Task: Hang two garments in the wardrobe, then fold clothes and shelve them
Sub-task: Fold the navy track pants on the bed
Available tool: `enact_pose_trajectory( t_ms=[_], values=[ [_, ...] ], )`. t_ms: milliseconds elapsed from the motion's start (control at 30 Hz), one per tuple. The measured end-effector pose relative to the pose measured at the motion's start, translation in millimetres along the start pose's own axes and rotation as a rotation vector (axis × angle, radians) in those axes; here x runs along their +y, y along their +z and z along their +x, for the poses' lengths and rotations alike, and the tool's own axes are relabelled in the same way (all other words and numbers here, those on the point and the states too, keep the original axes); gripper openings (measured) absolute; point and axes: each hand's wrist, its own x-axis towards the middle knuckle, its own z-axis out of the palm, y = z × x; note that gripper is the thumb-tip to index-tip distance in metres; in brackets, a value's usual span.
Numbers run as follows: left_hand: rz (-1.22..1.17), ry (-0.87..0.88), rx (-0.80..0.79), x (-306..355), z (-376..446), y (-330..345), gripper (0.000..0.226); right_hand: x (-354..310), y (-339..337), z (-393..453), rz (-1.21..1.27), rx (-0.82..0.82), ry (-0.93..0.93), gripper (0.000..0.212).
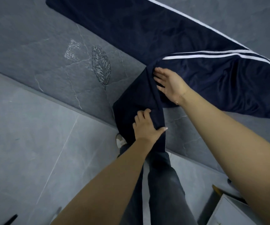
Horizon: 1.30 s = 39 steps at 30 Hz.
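Folding is under way: the navy track trousers (196, 82) are pressed flat by the open right hand (168, 85), while fabric at six o'clock is gripped, seemingly, by the left hand (145, 127); a fold across is called for next.

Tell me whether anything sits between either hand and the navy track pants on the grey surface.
Nothing visible does. The left hand already grips a bunched fold of the navy track pants at the grey surface's edge, and the right hand lies flat on the fabric. The wardrobe is out of view.
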Motion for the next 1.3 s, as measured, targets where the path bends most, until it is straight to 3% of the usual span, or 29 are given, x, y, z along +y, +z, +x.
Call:
enact_pose_trajectory(
  t_ms=[133, 233, 300, 367, 500, 567, 700, 833, 967, 1100, 1233, 1300],
  values=[
    [0.229, 0.066, 0.1, -2.3, 5.5, 8.4, 0.073, 23.7, -14.5, -26.5, -0.058, 0.087, -0.055, 0.036],
    [0.299, 0.168, 0.129, -14.6, 14.3, 6.0, 0.037, 39.6, -23.7, -48.1, -0.11, 0.22, -0.101, 0.031],
    [0.239, 0.216, 0.074, -20.1, 18.4, -0.6, 0.028, 45.9, -25.5, -58.9, -0.114, 0.265, -0.113, 0.028],
    [-0.016, 0.21, -0.015, -20.9, 19.2, -15.6, 0.021, 47.2, -22.7, -65.3, -0.184, 0.242, -0.117, 0.026],
    [-0.561, 0.039, -0.195, -30.2, 17.1, -72.4, 0.019, 45.4, -16.4, -72.7, -0.242, 0.191, -0.139, 0.026],
    [-0.857, -0.045, -0.17, -37.9, 23.1, -113.2, 0.005, 37.8, -11.8, -72.1, -0.262, 0.148, -0.148, 0.025],
    [-1.17, -0.166, -0.094, -52.7, 64.3, -202.4, 0.017, 21.7, 1.8, -67.5, -0.353, 0.048, -0.17, 0.024],
    [-0.957, -0.217, -0.052, -64.6, 128.7, -259.9, 0.025, 7.7, 18.9, -50.5, -0.442, 0.018, -0.174, 0.022],
    [-0.73, -0.26, 0.044, -70.3, 196.9, -273.9, 0.014, -3.4, 41.7, -21.3, -0.531, 0.054, -0.205, 0.022],
    [-0.434, 0.066, 0.145, -67.9, 202.5, -279.8, 0.005, -11.6, 63.9, 9.1, -0.607, 0.22, -0.271, 0.022],
    [-0.329, 0.313, -0.064, -96.7, 146.5, -259.2, 0.012, -28.6, 91.4, 35.8, -0.652, 0.344, -0.243, 0.024],
    [-0.143, 0.375, -0.219, -114.9, 128.6, -239.4, 0.03, -41.9, 103.3, 50.0, -0.746, 0.344, -0.267, 0.026]
  ],
)
